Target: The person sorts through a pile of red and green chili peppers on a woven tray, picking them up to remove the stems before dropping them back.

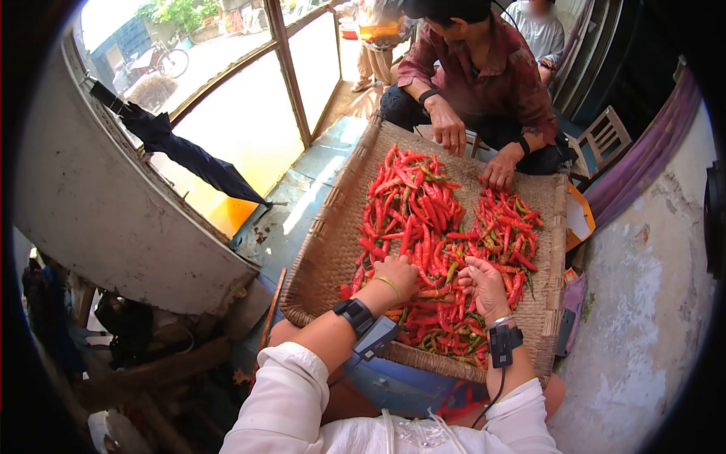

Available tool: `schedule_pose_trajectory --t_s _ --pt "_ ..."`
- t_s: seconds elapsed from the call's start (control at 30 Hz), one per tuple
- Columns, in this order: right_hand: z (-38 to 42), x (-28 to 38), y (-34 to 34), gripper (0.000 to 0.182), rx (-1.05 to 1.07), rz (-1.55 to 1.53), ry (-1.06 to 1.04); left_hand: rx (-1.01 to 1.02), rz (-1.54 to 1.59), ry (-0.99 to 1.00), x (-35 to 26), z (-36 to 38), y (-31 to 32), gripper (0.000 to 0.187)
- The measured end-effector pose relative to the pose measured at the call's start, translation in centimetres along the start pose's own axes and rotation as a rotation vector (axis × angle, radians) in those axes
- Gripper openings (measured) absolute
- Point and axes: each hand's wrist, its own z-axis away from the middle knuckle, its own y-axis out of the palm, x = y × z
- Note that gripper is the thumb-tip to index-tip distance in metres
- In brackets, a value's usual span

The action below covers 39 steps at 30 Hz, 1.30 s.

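Red chili peppers [423,204], some with green parts, lie heaped in a wide shallow woven basket [321,261] before me. My left hand [395,278] rests back-up on the heap's near left part. Its fingers curl down among the peppers, and their tips are hidden. Over the peppers further right, my right hand [484,286] is turned partly sideways with its fingers bent in towards the thumb. Whatever sits between those fingers is too small to make out. Both my wrists carry black strapped devices.
Across the basket sits a co-worker, one hand [499,166] at the peppers and the other [448,129] above the rim. Other people are behind. A folded dark umbrella [189,155] hangs by the window at left. A wooden chair [605,140] and worn wall [635,280] stand right.
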Motion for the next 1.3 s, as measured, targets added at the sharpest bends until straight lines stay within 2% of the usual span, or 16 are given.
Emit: schedule_pose_trajectory --t_s 0.1,0.27,0.43,0.5,0.53,0.57,0.63,0.77,0.9,1.07,1.17,1.2,1.27,1.3 --pt "0.6 0.0 2.1 0.022 0.072 0.194 0.059 0.072 -0.018 0.086 0.1 -0.3 0.2 0.039" --pt "0.7 -0.3 2.0 0.022 0.087 0.271 0.1 0.045 -0.027 0.045 0.5 -0.6 0.5 0.036" --pt "0.8 -2.1 1.1 0.023 0.086 0.433 0.093 -0.012 -0.056 0.108 0.9 -1.1 2.5 0.026" --pt "0.8 -3.0 1.2 0.028 0.153 0.813 -0.136 -0.037 -0.065 0.14 0.9 -1.2 2.6 0.023" --pt "1.2 -2.2 1.8 0.034 0.282 1.181 -0.248 -0.06 -0.073 0.173 0.9 -1.2 2.6 0.02" --pt "1.3 -2.1 2.0 0.034 0.281 1.179 -0.249 -0.059 -0.075 0.173 1.0 -1.4 2.8 0.02" --pt "1.4 -2.0 2.2 0.033 0.336 1.269 -0.304 -0.167 -0.05 0.312 1.0 -1.7 3.1 0.018" --pt "0.9 -1.7 2.6 0.025 0.366 1.4 -0.298 -0.164 -0.035 0.39 0.8 -2.0 2.0 0.018" --pt "0.8 -1.9 2.3 0.02 0.34 1.376 -0.358 -0.17 0.032 0.435 0.4 -1.5 1.6 0.022" --pt "1.0 -0.6 2.3 0.016 0.314 1.105 -0.263 -0.192 0.044 0.408 0.3 -2.0 2.3 0.026" --pt "1.1 -0.4 2.3 0.014 0.274 1.044 -0.294 -0.227 0.059 0.382 0.1 -1.8 2.1 0.022" --pt "1.3 -0.3 2.5 0.014 0.274 1.045 -0.294 -0.257 0.174 0.377 -0.1 -1.3 1.6 0.018" --pt "1.4 0.3 2.7 0.01 0.211 0.76 -0.082 -0.292 0.288 0.376 -0.3 -1.0 0.9 0.013" --pt "1.3 0.4 2.5 0.01 0.207 0.763 -0.09 -0.321 0.372 0.391 -0.4 -0.9 0.7 0.012"
